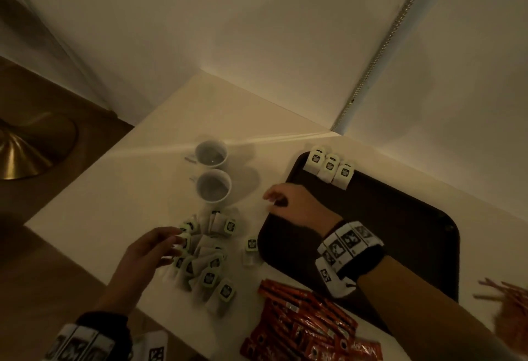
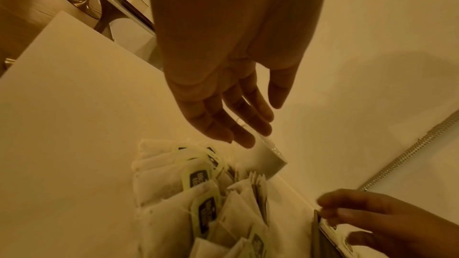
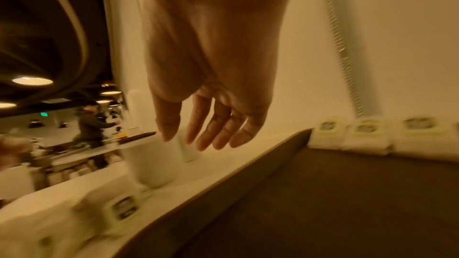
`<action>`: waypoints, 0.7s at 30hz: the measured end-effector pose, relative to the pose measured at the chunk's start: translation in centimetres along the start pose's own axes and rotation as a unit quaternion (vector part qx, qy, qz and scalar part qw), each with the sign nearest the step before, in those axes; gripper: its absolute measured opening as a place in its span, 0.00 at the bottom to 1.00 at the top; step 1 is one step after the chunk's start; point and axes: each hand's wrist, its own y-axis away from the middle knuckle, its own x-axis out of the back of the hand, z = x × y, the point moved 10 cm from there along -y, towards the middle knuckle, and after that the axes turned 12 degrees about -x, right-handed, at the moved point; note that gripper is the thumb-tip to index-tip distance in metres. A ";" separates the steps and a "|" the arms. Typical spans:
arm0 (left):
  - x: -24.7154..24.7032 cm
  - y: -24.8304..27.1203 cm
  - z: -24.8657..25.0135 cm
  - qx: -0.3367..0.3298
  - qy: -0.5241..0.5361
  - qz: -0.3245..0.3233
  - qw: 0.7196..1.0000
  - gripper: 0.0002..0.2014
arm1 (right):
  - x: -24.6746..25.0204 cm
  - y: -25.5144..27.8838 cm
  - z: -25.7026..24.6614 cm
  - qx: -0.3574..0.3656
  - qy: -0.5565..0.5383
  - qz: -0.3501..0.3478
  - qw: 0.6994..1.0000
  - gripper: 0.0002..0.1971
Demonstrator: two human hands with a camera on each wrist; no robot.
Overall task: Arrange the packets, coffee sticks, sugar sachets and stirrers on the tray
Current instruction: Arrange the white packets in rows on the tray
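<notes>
Left hand point(image 1: 148, 249) spread, empty, over heap of white paper tea packets point(image 1: 205, 257) at lower centre | right hand point(image 1: 297, 203) loosely spread, empty, above left rim of dark rectangular tray point(image 1: 400, 217) | three packets point(image 1: 330, 166) lined at tray's top corner | red coffee sticks point(image 1: 303, 326) along bottom.

I'm seeing the stirrers point(image 1: 508, 300) running off the frame's right edge beside the tray point(image 1: 414, 217), and blur is smearing the packets' point(image 3: 74, 221) labels.

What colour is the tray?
Dark brown, nearly black; the tray shows best in the head view.
</notes>
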 end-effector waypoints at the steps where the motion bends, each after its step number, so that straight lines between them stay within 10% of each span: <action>1: -0.1 0.1 0.2 -0.004 -0.001 -0.001 1.000 0.09 | -2.1 0.0 -1.0 0.011 0.008 -0.026 1.000 0.15; 9: 0.9 2.6 -0.2 -0.005 0.015 -0.001 1.000 0.09 | -9.9 -2.6 -2.9 -0.045 0.040 -0.019 0.998 0.32; 21: 3.1 3.7 -0.4 -0.022 0.028 0.012 0.999 0.10 | -9.5 -2.5 -2.7 -0.035 -0.026 -0.014 0.999 0.12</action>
